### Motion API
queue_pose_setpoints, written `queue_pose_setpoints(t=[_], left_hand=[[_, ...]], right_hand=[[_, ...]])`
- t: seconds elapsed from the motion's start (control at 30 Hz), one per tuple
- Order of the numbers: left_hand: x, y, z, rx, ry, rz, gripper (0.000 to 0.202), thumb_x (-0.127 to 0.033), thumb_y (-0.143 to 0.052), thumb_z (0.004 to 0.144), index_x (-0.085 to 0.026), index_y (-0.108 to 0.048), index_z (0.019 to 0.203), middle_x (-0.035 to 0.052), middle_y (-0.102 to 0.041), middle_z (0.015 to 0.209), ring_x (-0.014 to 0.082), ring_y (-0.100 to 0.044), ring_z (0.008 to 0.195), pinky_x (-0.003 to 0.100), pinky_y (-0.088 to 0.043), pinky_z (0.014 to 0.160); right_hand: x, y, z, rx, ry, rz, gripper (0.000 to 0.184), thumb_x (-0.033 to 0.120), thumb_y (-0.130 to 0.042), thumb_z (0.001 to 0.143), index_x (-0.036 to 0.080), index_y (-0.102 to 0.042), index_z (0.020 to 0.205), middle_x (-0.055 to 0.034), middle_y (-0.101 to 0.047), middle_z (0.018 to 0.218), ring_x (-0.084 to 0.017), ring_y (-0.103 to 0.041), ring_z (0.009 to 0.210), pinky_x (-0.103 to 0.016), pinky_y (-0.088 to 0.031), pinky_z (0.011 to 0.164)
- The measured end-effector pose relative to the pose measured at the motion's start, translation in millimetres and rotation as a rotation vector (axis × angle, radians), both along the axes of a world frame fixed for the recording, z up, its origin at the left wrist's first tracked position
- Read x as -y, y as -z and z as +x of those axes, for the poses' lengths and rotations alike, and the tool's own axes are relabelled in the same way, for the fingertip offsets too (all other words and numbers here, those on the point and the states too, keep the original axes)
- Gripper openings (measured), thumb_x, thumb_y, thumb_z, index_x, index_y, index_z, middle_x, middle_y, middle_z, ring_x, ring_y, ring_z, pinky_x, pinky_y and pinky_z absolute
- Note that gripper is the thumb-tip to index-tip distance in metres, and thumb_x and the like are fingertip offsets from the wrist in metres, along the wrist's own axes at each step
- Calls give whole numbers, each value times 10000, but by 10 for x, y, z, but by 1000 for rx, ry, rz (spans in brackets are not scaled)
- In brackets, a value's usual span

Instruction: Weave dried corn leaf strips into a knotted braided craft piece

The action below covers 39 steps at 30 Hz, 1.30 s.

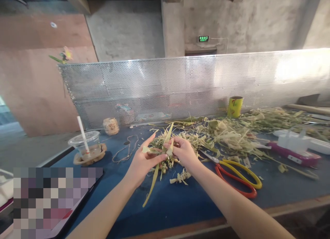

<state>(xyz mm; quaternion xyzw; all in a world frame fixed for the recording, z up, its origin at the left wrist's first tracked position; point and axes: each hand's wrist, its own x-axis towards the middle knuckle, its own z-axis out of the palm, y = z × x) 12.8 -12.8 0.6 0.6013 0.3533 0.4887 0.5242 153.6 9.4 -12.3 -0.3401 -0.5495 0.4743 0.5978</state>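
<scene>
Both hands meet over the blue table (165,204), pinching pale green dried leaf strips (169,136) that cross one another between the fingers. My left hand (144,160) grips the strips from the left, its thumb pressed to the crossing. From the right, my right hand (184,151) closes finger and thumb on the same crossing. One long strip end (152,187) hangs down toward me, and another points up. Beneath and behind the hands lies a heap of leaf scraps (196,139). Scissors (235,177) with one red and one yellow handle rest right of my right hand.
A lidded plastic cup (85,144) with a straw sits in a cardboard holder at left, near a pixelated tablet-like device (59,204). Twine (126,151), a yellow roll (235,106) and a purple-white power strip (295,154) lie around. A perforated metal panel (154,91) stands behind.
</scene>
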Motion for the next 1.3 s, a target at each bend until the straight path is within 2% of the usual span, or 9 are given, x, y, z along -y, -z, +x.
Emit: queue_pose_setpoints(t=[0.2,0.43,0.57,0.73,0.87,0.97,1.07,1.2,1.3], left_hand=[[8,-44,-4,48,-113,38,974,-197,-751,569,-171,-188,1364,-15,-569,721,100,-511,518,240,-444,460],[-13,-60,-18,103,-128,30,1007,-196,-753,562,-151,-158,1374,-9,-584,709,106,-521,505,235,-426,449],[-15,-25,-15,114,-89,24,972,-202,-721,621,-153,-120,1383,-4,-583,706,93,-501,501,213,-399,428],[-15,-76,-27,149,-92,19,1024,-176,-705,645,-144,-3,1390,-26,-573,618,67,-445,431,191,-350,389],[-17,-130,-34,164,-159,-6,1032,-137,-717,617,-106,-32,1388,-4,-607,597,76,-478,416,194,-370,390],[-12,-120,-32,193,-153,-44,1075,-93,-716,606,-134,20,1388,48,-664,742,130,-586,583,199,-446,456],[-1,-84,-39,173,-26,-99,1122,-60,-702,620,-185,121,1373,103,-661,974,152,-624,742,241,-512,620],[17,-76,-62,127,8,-75,1194,-62,-694,633,-331,252,1310,134,-540,1213,185,-648,773,325,-547,639],[34,-115,-69,77,-14,-41,1281,-77,-708,623,-443,390,1173,133,-382,1356,192,-661,705,326,-561,519]], right_hand=[[77,-35,25,88,-136,-47,431,600,-394,744,181,-475,686,43,-448,486,-67,-358,371,-198,-248,367],[172,-24,95,444,-217,296,333,507,-555,704,191,-456,728,47,-434,544,-88,-379,475,-209,-291,445],[147,-40,87,588,-15,352,260,393,-510,776,199,-438,618,48,-397,497,-94,-375,462,-221,-290,466],[73,-83,91,331,151,209,377,432,-398,820,200,-386,523,50,-354,429,-81,-327,380,-224,-269,409],[42,-95,67,39,44,47,430,559,-476,721,204,-352,513,75,-299,377,-54,-262,313,-208,-204,339],[50,-69,34,-51,-138,-39,375,551,-529,684,202,-405,624,85,-350,420,-47,-286,325,-188,-226,341],[62,-26,15,71,-242,-33,290,416,-622,660,216,-486,820,75,-452,509,-53,-371,373,-173,-271,358],[62,-18,18,220,-162,93,316,299,-622,677,209,-560,973,36,-555,616,-95,-523,507,-210,-410,466],[80,-59,15,249,-108,121,196,273,-614,675,188,-616,852,17,-595,646,-132,-576,603,-252,-458,555]])
